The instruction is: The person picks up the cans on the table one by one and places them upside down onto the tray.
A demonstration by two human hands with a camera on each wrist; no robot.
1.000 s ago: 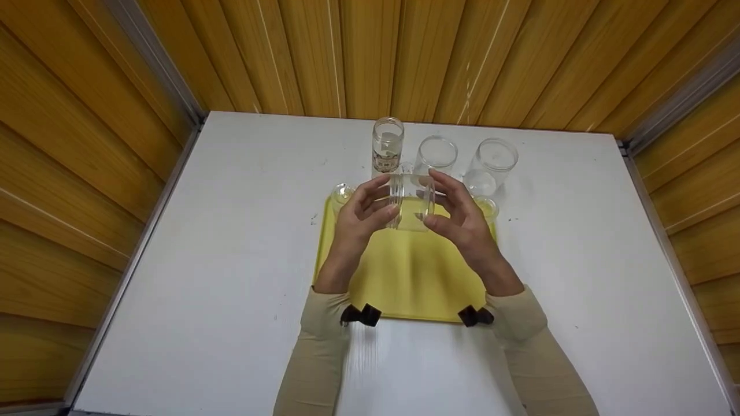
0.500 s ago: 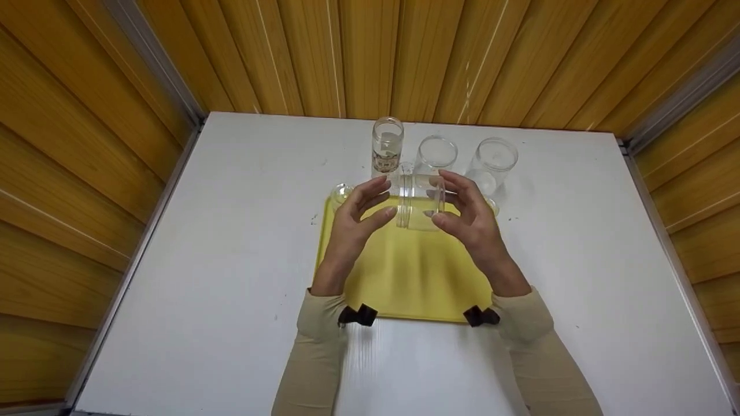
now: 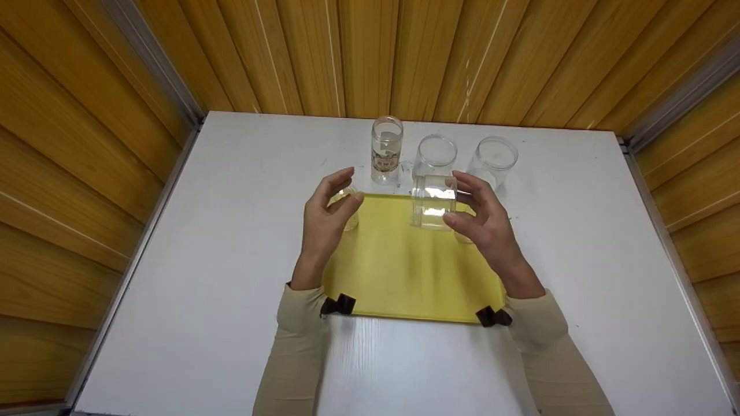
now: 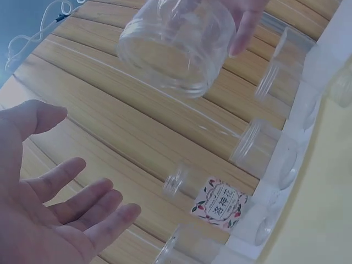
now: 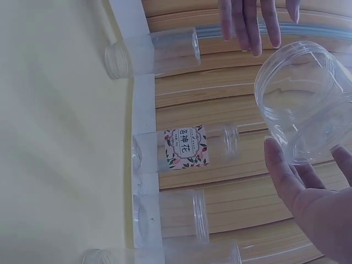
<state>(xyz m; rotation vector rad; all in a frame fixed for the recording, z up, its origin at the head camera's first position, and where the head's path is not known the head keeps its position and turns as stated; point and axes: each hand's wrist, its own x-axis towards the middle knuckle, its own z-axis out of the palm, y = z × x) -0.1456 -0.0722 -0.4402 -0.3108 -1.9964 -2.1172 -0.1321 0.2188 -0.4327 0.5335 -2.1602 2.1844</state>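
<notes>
Right hand [image 3: 488, 224] holds a jar [image 3: 435, 203], long axis crosswise, mouth [image 3: 415, 202] leftward.

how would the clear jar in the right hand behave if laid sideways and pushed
The clear jar looks empty, so it is probably light. Being round, it would likely roll; smooth and shiny, it might slip too.

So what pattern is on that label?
The label is flowery, in red and dark green, clearest in the right wrist view.

Head view high, facing forward and down; wrist views close, tilted, both sharing the held jar [image 4: 176, 52]
</notes>
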